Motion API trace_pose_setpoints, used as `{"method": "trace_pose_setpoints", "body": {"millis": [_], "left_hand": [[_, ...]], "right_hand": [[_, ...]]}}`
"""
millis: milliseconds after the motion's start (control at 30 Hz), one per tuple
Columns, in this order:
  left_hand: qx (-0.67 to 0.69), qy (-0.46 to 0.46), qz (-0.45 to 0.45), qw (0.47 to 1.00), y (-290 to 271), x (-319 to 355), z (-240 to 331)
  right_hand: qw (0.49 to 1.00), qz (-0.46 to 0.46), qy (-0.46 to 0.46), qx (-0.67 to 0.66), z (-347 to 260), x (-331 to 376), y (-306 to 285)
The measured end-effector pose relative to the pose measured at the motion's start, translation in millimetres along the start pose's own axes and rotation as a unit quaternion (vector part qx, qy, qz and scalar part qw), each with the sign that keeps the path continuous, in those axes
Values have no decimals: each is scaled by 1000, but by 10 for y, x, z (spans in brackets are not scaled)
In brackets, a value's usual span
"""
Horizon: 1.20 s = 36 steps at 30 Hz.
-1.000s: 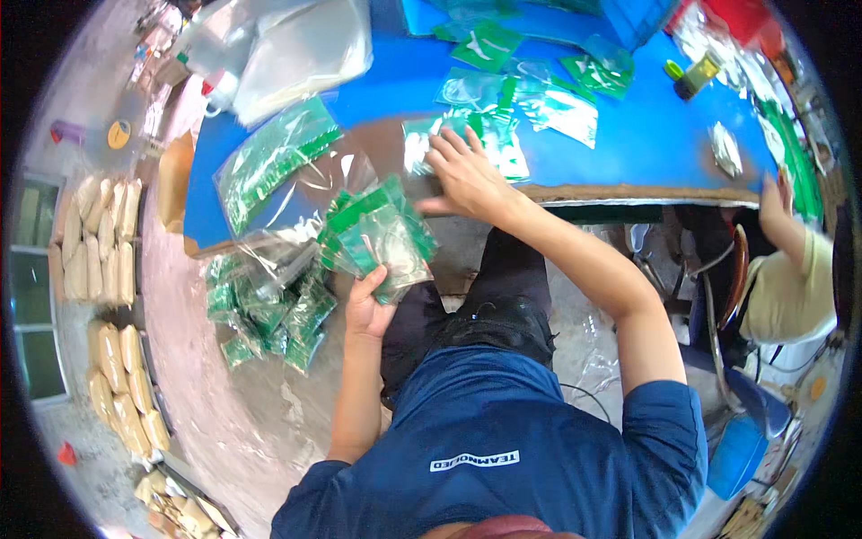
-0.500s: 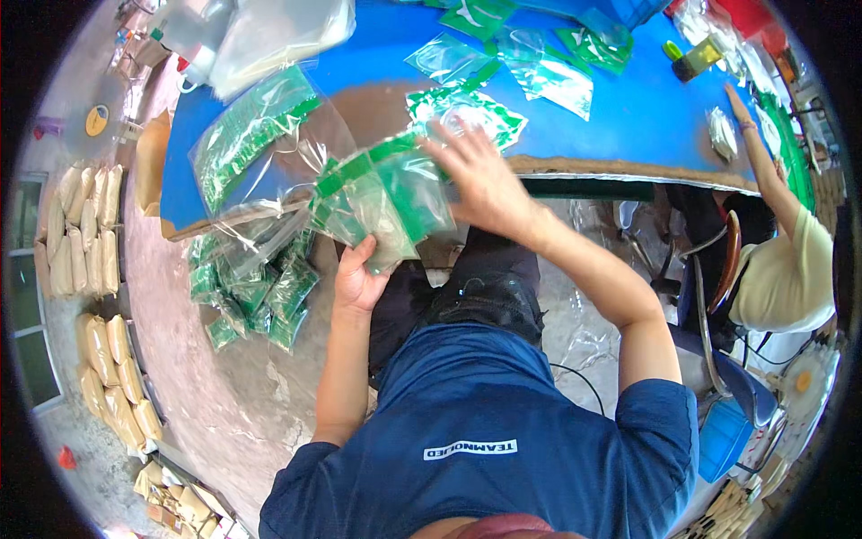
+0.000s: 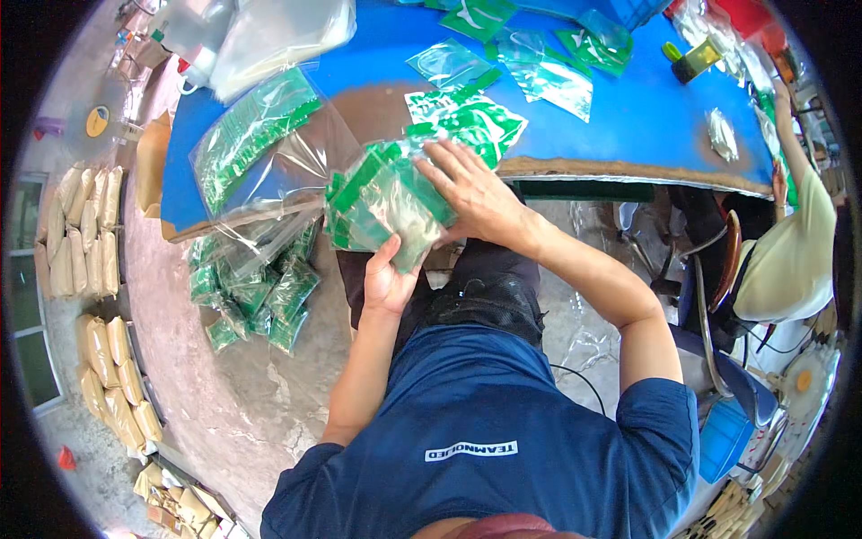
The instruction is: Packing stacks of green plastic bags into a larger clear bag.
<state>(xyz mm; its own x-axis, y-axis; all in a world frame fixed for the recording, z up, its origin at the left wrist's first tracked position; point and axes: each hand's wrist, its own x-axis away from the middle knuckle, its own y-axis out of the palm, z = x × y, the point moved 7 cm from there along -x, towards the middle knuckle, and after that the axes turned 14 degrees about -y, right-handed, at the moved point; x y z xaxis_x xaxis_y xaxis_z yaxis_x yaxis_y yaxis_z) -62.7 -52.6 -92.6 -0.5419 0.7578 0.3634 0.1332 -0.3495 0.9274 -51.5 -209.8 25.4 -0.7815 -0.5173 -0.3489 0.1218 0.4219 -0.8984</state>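
Observation:
My left hand (image 3: 388, 283) grips the near end of a stack of green and clear plastic packets (image 3: 382, 198), its thumb on top. The stack is slightly fanned, held at the table's near edge. My right hand (image 3: 485, 193) lies against the stack's right side, its fingers stretched out. Just beyond lie green-and-white printed packets (image 3: 485, 130) on the blue table (image 3: 377, 45). To the left, a large clear bag (image 3: 328, 148) overhangs the table edge, with a row of green packets (image 3: 260, 126) in or under it; I cannot tell which.
Filled green packets (image 3: 269, 292) are heaped below the table's left edge. Flat clear bags (image 3: 287, 40) and loose green packets (image 3: 543, 72) lie farther back. At right, another person (image 3: 786, 251) reaches over the table. Brown packages (image 3: 85, 229) are stacked far left.
The stack and my left hand have shifted right, away from the clear bag. My right hand has come down against the stack's side. The other person's arm has moved farther right.

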Motion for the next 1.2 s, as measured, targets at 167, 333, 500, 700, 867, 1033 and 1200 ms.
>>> {"method": "trace_pose_setpoints", "body": {"millis": [167,333,500,700,867,1033,1200], "left_hand": [[-22,50,70,996,70,-16,97],[-45,65,66,995,34,73,190],[-76,102,79,989,-47,149,336],[-3,59,10,998,-170,146,440],[-123,94,70,985,-73,39,398],[-111,83,-1,990,-80,129,474],[-129,16,-78,988,175,-80,260]], "right_hand": [[996,34,-32,-74,83,101,-123],[999,29,-16,10,226,175,-83],[999,49,-16,17,326,181,-117],[994,-3,7,108,272,11,-166],[993,83,-18,83,213,16,-35],[976,201,40,76,76,29,-255],[720,341,270,-541,-63,85,207]]}}
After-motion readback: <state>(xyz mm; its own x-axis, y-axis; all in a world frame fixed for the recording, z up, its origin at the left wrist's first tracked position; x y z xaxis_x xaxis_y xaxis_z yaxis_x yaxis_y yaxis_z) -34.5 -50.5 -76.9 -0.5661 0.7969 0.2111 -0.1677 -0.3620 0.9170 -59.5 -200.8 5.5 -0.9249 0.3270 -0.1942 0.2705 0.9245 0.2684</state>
